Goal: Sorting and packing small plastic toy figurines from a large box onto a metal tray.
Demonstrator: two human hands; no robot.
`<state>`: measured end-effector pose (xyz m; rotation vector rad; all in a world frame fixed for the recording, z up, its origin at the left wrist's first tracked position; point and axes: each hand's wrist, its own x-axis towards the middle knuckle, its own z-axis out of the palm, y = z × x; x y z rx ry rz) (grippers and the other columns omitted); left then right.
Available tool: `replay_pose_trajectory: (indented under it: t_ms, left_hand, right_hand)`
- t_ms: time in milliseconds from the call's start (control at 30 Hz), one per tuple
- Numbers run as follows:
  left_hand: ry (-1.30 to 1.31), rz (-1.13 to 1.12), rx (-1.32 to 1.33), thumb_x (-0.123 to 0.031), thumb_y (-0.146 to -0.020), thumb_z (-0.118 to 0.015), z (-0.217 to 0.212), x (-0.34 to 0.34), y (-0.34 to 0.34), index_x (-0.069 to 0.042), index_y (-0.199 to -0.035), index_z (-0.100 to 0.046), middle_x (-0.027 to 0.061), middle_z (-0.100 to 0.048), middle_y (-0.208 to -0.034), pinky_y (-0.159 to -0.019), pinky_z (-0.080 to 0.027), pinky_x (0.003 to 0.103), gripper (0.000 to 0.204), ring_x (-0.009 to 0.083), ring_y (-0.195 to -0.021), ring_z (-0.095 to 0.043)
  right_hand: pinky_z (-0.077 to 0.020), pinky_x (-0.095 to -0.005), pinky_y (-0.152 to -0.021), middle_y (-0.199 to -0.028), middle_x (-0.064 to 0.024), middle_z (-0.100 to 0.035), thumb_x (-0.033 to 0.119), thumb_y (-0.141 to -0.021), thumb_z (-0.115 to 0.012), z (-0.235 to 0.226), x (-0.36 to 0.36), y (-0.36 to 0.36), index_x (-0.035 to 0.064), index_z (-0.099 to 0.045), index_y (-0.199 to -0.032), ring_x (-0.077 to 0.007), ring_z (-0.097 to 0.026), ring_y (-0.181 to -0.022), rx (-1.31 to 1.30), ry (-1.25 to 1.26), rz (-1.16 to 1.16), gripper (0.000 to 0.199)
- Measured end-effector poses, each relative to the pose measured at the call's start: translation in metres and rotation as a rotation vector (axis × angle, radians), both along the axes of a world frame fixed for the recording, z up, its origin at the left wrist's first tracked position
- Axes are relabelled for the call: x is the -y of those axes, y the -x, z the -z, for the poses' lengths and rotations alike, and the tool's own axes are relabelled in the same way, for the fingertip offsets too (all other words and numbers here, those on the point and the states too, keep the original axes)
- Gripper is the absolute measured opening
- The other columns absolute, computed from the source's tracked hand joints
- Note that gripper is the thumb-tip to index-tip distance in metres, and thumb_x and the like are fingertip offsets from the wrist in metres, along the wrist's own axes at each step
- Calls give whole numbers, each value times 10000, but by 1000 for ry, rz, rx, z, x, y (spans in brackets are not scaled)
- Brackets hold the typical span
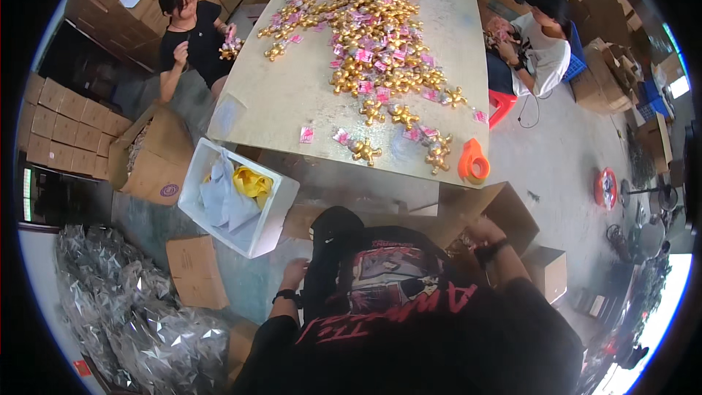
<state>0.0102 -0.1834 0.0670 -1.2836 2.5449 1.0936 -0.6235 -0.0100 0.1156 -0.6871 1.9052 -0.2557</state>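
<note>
My right hand (485,231) reaches down into an open cardboard box (512,208) below the table's near right corner. Small pale and pinkish pieces show in that box by the fingers, too blurred to name; whether the hand grips any is unclear. My left hand (295,272) hangs low beside my left leg, near the white foam box (281,223), and its fingers are mostly hidden. On the table (270,99) above lies a big heap of shiny gold, knobbly star-shaped ornaments (365,73) with pink tags. A few ornaments lie apart near the front edge.
An orange tape roll (474,162) sits at the table's near right corner. Grey and yellow bags (252,183) fill the foam box. Two co-workers (191,36) (545,44) sit at either side, handling ornaments. Silvery wrapped bundles (139,314) and stacked cartons (69,128) stand left.
</note>
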Motion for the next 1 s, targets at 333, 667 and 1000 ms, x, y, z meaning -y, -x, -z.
replay_pose_trajectory:
  t_ms: [333,667,1000]
  left_hand:
    - [-67,-6,397,-275,-893,-543,-33,-36,-47,-33,-1001,-693,202,-697,-942,-746,-546,450,304,358,-861,-680]
    - [-649,-1112,-20,-256,-951,-521,-60,-55,-76,-17,-1062,-646,122,-692,-914,-660,-536,343,292,224,-788,-679]
    - [-538,-840,125,-255,-937,-486,-75,-67,-49,-40,-959,-688,115,-692,-864,-647,-531,362,296,223,-711,-658]
  right_hand:
    - [-528,-466,-833,-944,-231,-686,509,-876,-577,-36,159,-35,-17,-679,-1010,-387,-664,-937,-620,234,-289,552]
    - [-477,-458,-986,-1387,-240,-422,280,-736,-749,20,242,-31,1,-361,-1350,-414,-534,-1191,-735,201,84,778]
    - [-520,-397,-866,-1017,-213,-624,276,-772,-696,-2,249,9,-66,-502,-1191,-341,-629,-993,-95,670,469,575]
